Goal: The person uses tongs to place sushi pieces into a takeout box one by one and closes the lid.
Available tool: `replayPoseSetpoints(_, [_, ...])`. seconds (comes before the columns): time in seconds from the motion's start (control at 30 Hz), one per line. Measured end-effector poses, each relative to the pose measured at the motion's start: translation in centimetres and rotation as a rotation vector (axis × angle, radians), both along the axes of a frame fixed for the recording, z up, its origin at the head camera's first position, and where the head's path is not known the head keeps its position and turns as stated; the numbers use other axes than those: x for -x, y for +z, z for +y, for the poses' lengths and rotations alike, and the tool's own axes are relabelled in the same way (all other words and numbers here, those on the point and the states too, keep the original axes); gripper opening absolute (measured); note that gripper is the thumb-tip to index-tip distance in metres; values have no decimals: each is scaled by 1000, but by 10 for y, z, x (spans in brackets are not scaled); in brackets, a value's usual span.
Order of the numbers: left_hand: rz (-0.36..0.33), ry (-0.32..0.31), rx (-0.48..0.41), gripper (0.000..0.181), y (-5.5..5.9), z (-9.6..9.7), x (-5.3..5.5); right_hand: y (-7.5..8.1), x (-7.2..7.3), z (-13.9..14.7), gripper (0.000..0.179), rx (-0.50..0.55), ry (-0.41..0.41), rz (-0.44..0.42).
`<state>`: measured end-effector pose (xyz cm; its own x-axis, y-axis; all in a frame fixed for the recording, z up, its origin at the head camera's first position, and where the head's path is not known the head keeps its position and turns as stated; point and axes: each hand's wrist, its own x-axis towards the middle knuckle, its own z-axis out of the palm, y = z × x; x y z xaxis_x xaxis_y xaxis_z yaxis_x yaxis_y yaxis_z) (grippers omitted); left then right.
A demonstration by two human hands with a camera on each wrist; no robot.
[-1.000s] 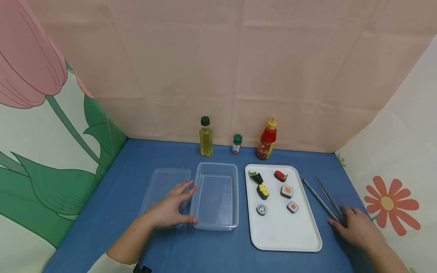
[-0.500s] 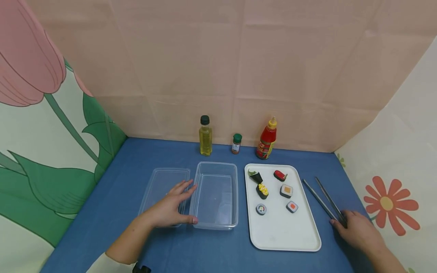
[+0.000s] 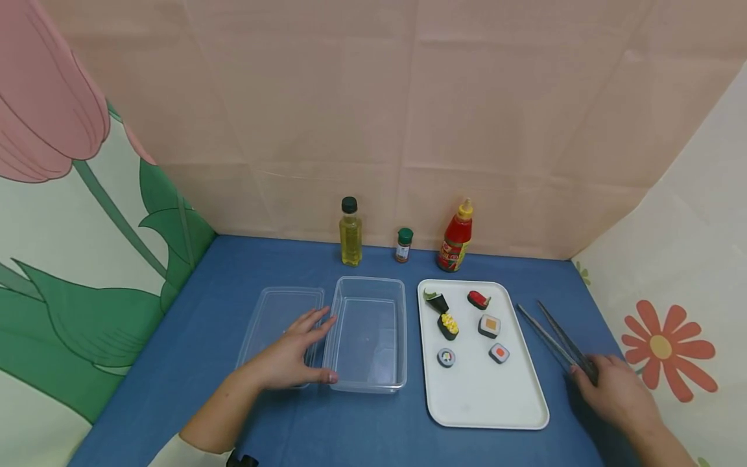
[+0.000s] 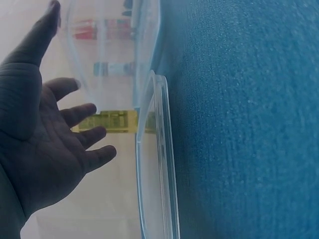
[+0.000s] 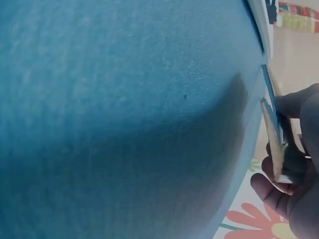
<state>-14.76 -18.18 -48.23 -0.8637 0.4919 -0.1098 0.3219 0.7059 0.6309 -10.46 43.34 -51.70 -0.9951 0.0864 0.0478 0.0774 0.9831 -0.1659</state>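
My left hand is spread, fingers extended, thumb and fingertips right at the left rim of a clear plastic container. Its palm and apart fingers show in the left wrist view. Under that hand lies a clear lid, partly covered by the hand and forearm. On the right, my right hand grips metal tongs near their joined end, arms apart and pointing away from me. The right wrist view shows the tongs between thumb and fingers, close over the cloth.
A white tray between container and tongs bears several sushi pieces, among them a corn-topped one and a round roll. Behind stand an oil bottle, a small green-capped jar and a red sauce bottle. Walls enclose the blue-covered table.
The joined end of the tongs has risen slightly in my right hand, and the hand has closed further around it. My left hand, the container and the tray keep their places.
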Motion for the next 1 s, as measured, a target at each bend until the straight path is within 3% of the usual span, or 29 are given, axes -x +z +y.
replayPoseSetpoints(0.33, [-6, -3, -4, 105, 1, 0, 0, 2, -3, -7, 49, 25, -10, 162])
replayPoseSetpoints(0.87, [-13, -1, -11, 104, 0, -1, 0, 16, 2, -14, 55, 122, -11, 269])
replayPoseSetpoints(1.0, [-14, -2, -10, 104, 0, -1, 0, 17, 4, -17, 59, 125, -13, 263])
